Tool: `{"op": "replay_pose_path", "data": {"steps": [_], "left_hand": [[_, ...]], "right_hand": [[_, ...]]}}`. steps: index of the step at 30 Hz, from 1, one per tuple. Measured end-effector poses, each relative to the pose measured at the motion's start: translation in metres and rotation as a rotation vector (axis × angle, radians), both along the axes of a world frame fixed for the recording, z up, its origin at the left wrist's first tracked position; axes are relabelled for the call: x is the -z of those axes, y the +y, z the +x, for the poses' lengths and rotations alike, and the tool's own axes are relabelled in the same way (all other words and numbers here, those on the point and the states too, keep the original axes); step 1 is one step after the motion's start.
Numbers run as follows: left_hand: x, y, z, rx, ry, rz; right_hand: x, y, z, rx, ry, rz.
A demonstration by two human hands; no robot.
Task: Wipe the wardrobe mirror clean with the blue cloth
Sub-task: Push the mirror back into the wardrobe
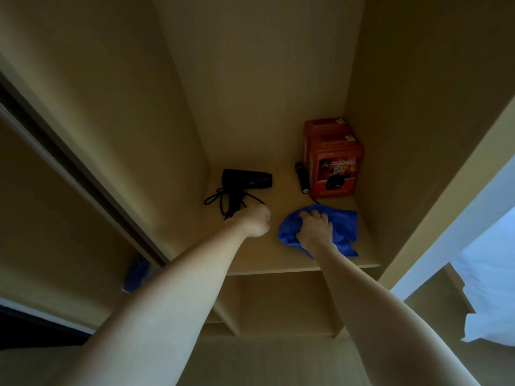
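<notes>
shelf (pixel 278 254): pale wood-look board, smooth, matt
walls (pixel 250 79): same smooth matt board
cloth (pixel 344 227): blue, soft fabric, creased, matt
dryer (pixel 246 178): black plastic, slight sheen
cord (pixel 220 200): black, smooth
torch (pixel 302 176): black, dull finish
boxes (pixel 334 165): orange-red, printed, faintly glossy
</notes>
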State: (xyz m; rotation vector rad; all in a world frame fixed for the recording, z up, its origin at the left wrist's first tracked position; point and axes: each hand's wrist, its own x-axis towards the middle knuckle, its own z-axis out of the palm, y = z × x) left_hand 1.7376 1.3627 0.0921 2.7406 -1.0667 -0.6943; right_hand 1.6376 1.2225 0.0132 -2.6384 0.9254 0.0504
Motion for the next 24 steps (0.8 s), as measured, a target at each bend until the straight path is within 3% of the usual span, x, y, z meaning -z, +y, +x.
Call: {"op": "replay_pose_path", "data": {"steps": [11, 24], "left_hand": [[-0.026, 0.028, -0.019, 0.014, 0.003, -0.108], [-0.082, 0.141, -0.054, 0.028, -0.108, -0.176]], "right_hand": [[-0.022, 0.018, -0.015, 0.044, -0.004, 0.282], [-0.092, 0.131, -0.057, 0.048, -0.394, 0.298]]}}
